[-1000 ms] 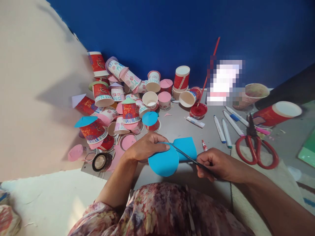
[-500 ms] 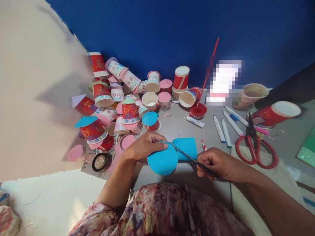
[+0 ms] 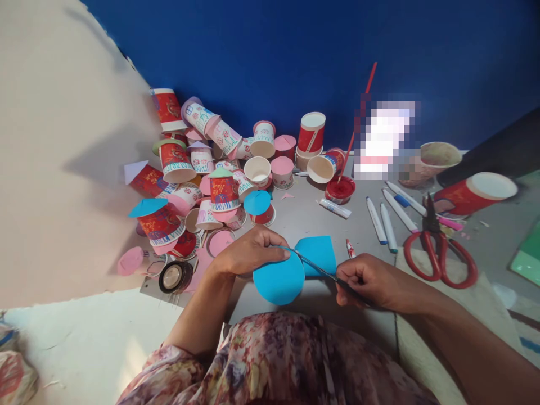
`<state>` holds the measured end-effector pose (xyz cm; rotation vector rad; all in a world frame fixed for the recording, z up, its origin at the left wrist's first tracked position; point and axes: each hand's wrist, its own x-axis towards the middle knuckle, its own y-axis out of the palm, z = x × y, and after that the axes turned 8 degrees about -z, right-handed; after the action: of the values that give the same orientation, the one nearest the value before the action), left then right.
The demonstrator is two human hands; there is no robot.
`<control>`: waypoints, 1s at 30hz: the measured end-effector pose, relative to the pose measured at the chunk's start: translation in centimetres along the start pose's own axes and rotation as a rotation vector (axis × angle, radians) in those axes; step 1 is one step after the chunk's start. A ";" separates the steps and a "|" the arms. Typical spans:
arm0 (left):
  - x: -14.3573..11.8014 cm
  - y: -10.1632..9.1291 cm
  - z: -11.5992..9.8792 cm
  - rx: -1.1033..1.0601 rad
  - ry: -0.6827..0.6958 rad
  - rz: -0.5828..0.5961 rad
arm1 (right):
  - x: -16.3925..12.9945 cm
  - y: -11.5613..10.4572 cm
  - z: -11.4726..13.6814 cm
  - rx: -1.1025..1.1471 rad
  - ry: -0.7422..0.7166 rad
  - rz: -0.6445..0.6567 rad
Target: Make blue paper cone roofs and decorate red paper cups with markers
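My left hand (image 3: 248, 252) pinches a sheet of blue paper (image 3: 280, 278) above the grey table (image 3: 304, 216), thumb on top of a nearly round part. My right hand (image 3: 371, 279) grips a small pair of dark scissors (image 3: 314, 265). Their thin blades point up-left across the paper, between the round part and the remaining blue piece (image 3: 318, 252) behind it.
Several decorated red and pink paper cups (image 3: 211, 169) lie heaped at the back left. A red paint lid with a brush (image 3: 340, 189), markers (image 3: 388, 220), big red-handled scissors (image 3: 439, 253) and a tape roll (image 3: 174, 277) lie around. A beige board (image 3: 59, 169) fills the left.
The scissor blades have advanced a little along the curve. My left hand has turned the blue paper slightly; the round part looks more freed from the rest.
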<state>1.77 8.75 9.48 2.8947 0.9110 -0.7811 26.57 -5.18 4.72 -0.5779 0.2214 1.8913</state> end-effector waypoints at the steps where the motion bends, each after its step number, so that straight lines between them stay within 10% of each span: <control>1: 0.0 0.0 0.0 0.001 -0.005 0.006 | 0.0 0.0 0.0 -0.010 0.003 0.001; 30: 0.1 0.0 0.1 0.047 0.010 0.015 | -0.1 0.1 0.1 -0.059 -0.008 -0.037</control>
<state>1.82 8.78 9.33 2.9445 0.8819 -0.7989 26.48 -5.24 4.85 -0.6106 0.1491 1.8689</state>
